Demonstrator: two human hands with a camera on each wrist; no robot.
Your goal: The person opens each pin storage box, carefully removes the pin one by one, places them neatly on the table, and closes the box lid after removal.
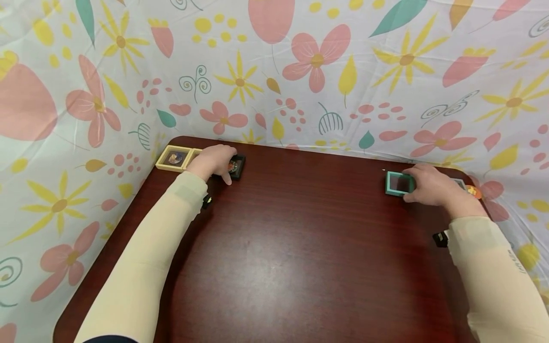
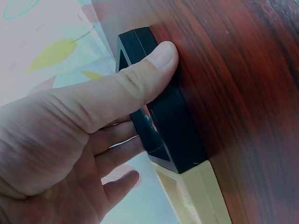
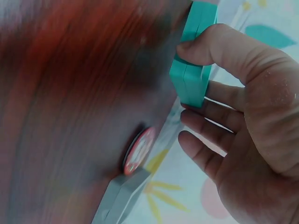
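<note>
In the head view my left hand (image 1: 214, 161) is at the far left of the table, gripping a small black frame-like box (image 1: 241, 167) with a round patterned piece inside. The left wrist view shows the thumb across the black box's (image 2: 175, 126) side, fingers behind it. A cream double frame (image 1: 160, 164) stands right beside it, its end close against the black box. At the far right my right hand (image 1: 431, 186) pinches a teal square frame-like box (image 1: 388, 186) between thumb and fingers. In the right wrist view the thumb lies on the teal box's (image 3: 187, 81) side.
Near my right hand are a grey box (image 3: 117, 198) and a round red-orange badge (image 3: 140, 151), at the table's right edge. A flower-printed cloth (image 1: 257, 85) hangs behind and beside the dark brown table (image 1: 274, 238). Small black devices (image 1: 207, 201) sit at both wrists.
</note>
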